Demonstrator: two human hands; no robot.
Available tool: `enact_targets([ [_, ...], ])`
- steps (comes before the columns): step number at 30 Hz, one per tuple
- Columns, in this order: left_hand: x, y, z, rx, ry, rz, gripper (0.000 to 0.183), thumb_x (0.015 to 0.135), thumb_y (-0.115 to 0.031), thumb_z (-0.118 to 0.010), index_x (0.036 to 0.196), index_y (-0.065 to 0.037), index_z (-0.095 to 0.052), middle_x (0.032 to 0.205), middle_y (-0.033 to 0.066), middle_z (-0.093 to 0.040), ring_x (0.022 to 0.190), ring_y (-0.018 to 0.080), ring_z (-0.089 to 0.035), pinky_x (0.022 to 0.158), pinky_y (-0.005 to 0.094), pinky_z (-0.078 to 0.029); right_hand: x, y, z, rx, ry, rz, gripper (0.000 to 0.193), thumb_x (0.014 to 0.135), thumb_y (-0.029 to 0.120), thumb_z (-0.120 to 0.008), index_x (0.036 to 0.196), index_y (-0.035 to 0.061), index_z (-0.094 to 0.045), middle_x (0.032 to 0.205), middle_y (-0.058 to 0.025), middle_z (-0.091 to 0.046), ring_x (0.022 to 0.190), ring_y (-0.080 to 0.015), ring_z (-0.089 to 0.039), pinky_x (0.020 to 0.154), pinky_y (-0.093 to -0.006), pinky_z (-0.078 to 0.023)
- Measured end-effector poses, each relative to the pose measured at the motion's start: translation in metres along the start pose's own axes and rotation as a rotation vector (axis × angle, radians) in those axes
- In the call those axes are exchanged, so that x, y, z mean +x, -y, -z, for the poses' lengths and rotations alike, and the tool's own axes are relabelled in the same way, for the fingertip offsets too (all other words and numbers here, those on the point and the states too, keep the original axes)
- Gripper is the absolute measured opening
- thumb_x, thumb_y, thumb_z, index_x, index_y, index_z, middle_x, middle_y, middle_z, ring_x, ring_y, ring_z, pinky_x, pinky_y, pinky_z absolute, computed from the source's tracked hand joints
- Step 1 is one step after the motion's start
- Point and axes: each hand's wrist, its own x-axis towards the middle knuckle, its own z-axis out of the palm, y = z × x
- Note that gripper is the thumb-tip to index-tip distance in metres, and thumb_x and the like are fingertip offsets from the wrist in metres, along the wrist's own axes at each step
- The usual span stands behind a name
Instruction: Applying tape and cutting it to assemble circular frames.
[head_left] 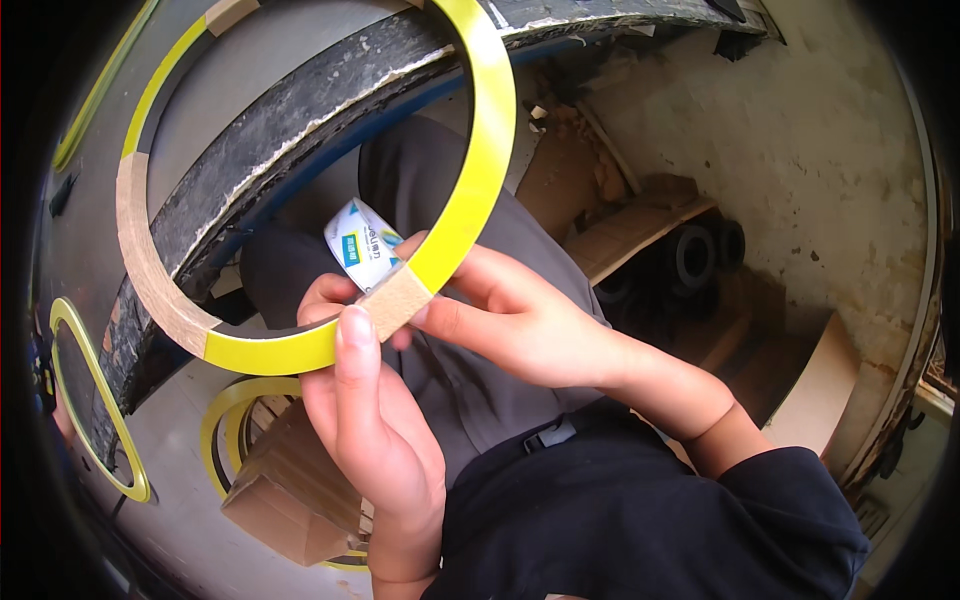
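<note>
Through the head camera, the only view I have, the yellow ring [478,185] spans the upper left and centre of the frame, raised in front of the grey trousers [545,240] and the dark bench edge [300,110]. The left hand [375,430] grasps it near the middle of the frame, thumb along the front face and fingers behind. The right hand [540,320] pinches it just to the right, thumb at the outer edge of the tan patch [397,298], fingers reaching behind. A white tape roll [362,245] shows inside the ring's opening, close to the right fingertips; I cannot tell whether they grip it.

As I judge it, the step in hand is fitting the tan patch around the rim. I would keep the left thumb firm beside it, lay the layer square and taut, rub its edges flat, and keep the roll clear of the inner edge.

The ring looks flat-faced and shiny, bright yellow with a dark inner side. Besides the short patch between the hands, a long tan stretch [140,250] covers its left curve, and another tan piece [228,14] sits at the top left
</note>
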Motion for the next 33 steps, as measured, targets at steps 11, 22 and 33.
enact_targets([
  [11,-0.019,-0.002,-0.012,0.021,-0.095,0.051,0.028,0.100,-0.020,-0.050,0.115,0.004,-0.055,0.128,0.0134,-0.049,0.120,0.0198,-0.049,0.107,0.0368,-0.034,0.014,-0.013,0.027,0.063,0.122,0.225,0.036,0.091,-0.002,-0.066,0.127,-0.0005,-0.063,0.127,-0.0089,-0.061,0.119,-0.0190,-0.058,0.105,-0.0348,-0.044],
  [22,-0.027,-0.002,-0.018,0.048,-0.084,0.030,0.025,0.096,-0.015,-0.056,0.110,0.005,-0.058,0.124,0.0138,-0.049,0.113,0.0177,-0.052,0.099,0.0337,-0.040,0.019,-0.012,0.038,0.104,0.163,0.331,0.031,0.088,0.007,-0.074,0.117,0.0004,-0.068,0.117,-0.0099,-0.064,0.112,-0.0199,-0.059,0.098,-0.0339,-0.046],
  [33,-0.027,-0.003,-0.017,0.053,-0.071,0.019,0.022,0.094,-0.014,-0.060,0.104,0.005,-0.062,0.120,0.0138,-0.051,0.108,0.0166,-0.054,0.095,0.0313,-0.042,0.018,-0.020,0.036,-0.016,0.057,0.478,0.024,0.085,0.003,-0.074,0.108,-0.0009,-0.070,0.111,-0.0119,-0.067,0.105,-0.0220,-0.063,0.092,-0.0336,-0.050],
])
